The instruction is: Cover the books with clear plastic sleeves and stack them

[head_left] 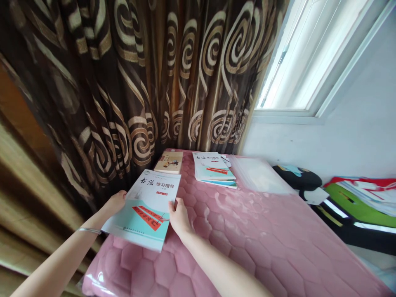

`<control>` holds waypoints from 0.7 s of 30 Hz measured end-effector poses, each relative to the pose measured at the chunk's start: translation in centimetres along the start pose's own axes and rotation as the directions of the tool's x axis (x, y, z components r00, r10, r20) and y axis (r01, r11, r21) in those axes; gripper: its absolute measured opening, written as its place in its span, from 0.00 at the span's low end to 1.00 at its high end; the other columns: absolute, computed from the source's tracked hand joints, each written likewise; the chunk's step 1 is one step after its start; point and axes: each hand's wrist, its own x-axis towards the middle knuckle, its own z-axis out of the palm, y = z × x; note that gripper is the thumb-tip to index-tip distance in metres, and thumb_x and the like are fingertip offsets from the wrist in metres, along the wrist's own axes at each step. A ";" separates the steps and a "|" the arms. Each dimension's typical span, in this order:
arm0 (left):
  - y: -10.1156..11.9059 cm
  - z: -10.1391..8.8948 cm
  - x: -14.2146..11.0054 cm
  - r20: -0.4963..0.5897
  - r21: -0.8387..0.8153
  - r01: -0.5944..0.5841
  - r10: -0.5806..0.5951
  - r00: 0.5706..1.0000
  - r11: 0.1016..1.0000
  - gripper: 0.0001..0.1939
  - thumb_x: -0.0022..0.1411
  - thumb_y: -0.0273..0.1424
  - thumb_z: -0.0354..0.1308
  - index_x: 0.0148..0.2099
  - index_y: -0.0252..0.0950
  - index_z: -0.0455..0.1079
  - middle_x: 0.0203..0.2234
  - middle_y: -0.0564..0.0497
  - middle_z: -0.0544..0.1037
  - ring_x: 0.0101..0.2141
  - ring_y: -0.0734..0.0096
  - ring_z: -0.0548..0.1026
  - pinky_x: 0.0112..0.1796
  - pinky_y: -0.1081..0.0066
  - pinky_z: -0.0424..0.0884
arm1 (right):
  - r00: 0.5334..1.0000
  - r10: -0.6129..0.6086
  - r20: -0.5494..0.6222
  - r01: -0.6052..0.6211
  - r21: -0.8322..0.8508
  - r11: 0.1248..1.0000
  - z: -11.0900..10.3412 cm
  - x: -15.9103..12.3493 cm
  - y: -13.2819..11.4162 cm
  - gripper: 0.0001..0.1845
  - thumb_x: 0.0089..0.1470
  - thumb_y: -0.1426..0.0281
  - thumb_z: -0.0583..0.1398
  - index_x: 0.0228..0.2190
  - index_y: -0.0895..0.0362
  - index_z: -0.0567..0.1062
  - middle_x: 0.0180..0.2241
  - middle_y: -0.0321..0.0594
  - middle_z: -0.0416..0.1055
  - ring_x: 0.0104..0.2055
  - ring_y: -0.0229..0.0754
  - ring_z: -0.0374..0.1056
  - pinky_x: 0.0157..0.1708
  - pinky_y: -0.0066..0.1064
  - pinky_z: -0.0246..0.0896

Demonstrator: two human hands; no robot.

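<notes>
A white and teal calligraphy workbook [145, 231] with red strips on its cover is held up between my two hands, tilted over the pink padded surface. My left hand [116, 204] grips its left edge, with the fingers hidden beneath. Along the right edge, my right hand [178, 214] pinches the workbook with the thumb on top. Just beyond it lies a tan book [170, 162], partly covered by the workbook's top. Further right sits a small stack of books [215, 170], topped by a workbook with a similar cover.
Clear plastic covers [262, 175] lie right of the stack on the pink padded surface [247, 243]. A patterned brown curtain [192, 74] hangs behind and to the left. A black and green bag [355, 202] with papers on it lies at the right, below the window [297, 62].
</notes>
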 end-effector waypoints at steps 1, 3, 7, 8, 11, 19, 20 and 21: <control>0.0 0.0 0.0 0.005 0.016 0.004 -0.004 1.000 1.000 0.12 0.58 0.28 0.47 0.37 0.38 0.71 0.30 0.47 0.81 0.36 0.61 0.79 0.36 0.70 0.70 | 1.000 -0.004 0.000 0.004 0.009 1.000 0.0 0.0 0.0 0.09 0.61 0.68 0.53 0.42 0.57 0.68 0.37 0.45 0.78 0.39 0.44 0.76 0.34 0.29 0.64; 0.1 0.1 0.0 0.016 0.052 0.006 -0.007 1.000 0.999 0.12 0.58 0.26 0.46 0.38 0.38 0.71 0.31 0.46 0.80 0.36 0.62 0.79 0.36 0.71 0.70 | 1.000 -0.006 -0.004 0.006 0.026 1.000 0.1 0.2 0.1 0.10 0.61 0.68 0.53 0.42 0.57 0.68 0.37 0.45 0.78 0.39 0.44 0.76 0.34 0.29 0.64; 0.4 0.2 -0.1 0.021 0.136 -0.032 0.029 0.999 0.990 0.10 0.58 0.28 0.49 0.38 0.35 0.72 0.32 0.44 0.79 0.35 0.61 0.78 0.37 0.70 0.70 | 1.000 -0.014 -0.018 0.015 0.048 0.999 0.3 0.8 0.3 0.12 0.60 0.67 0.53 0.44 0.58 0.69 0.38 0.46 0.78 0.40 0.45 0.75 0.35 0.29 0.65; 0.4 0.3 -0.1 0.021 0.161 -0.045 0.042 0.999 0.986 0.10 0.58 0.28 0.50 0.38 0.35 0.72 0.32 0.43 0.78 0.35 0.60 0.78 0.37 0.69 0.70 | 1.000 -0.017 -0.022 0.018 0.052 0.999 0.4 0.8 0.4 0.12 0.60 0.67 0.53 0.44 0.58 0.69 0.38 0.46 0.78 0.40 0.45 0.75 0.35 0.29 0.65; 0.5 0.5 -0.6 0.023 0.234 -0.094 0.091 0.996 0.968 0.09 0.56 0.26 0.52 0.36 0.32 0.73 0.35 0.38 0.77 0.38 0.57 0.77 0.38 0.68 0.70 | 0.999 -0.029 -0.028 0.030 0.072 0.997 0.6 1.0 0.8 0.11 0.60 0.67 0.53 0.43 0.58 0.70 0.38 0.46 0.78 0.40 0.44 0.75 0.36 0.29 0.65; 3.4 0.6 -2.6 -0.129 0.361 -0.037 0.089 0.988 0.932 0.20 0.61 0.23 0.45 0.53 0.23 0.68 0.45 0.27 0.72 0.43 0.45 0.75 0.39 0.55 0.73 | 0.999 -0.035 -0.033 0.038 0.104 0.994 0.7 0.8 0.7 0.14 0.61 0.68 0.52 0.45 0.60 0.69 0.41 0.49 0.78 0.43 0.45 0.75 0.41 0.31 0.66; 4.2 0.7 -3.0 -0.157 0.366 -0.039 0.103 0.982 0.930 0.22 0.62 0.23 0.43 0.57 0.24 0.65 0.48 0.27 0.71 0.46 0.45 0.74 0.40 0.53 0.73 | 0.999 -0.030 -0.031 0.033 0.106 0.994 0.6 0.8 0.5 0.15 0.61 0.68 0.52 0.46 0.60 0.69 0.41 0.50 0.78 0.43 0.46 0.75 0.41 0.31 0.67; 5.0 0.9 -3.2 -0.174 0.367 -0.067 0.139 0.975 0.928 0.24 0.63 0.23 0.41 0.59 0.26 0.63 0.52 0.29 0.69 0.50 0.46 0.72 0.43 0.53 0.72 | 0.999 -0.024 -0.032 0.028 0.113 0.993 0.5 0.7 0.4 0.16 0.60 0.68 0.52 0.48 0.61 0.68 0.42 0.50 0.77 0.44 0.46 0.75 0.41 0.32 0.67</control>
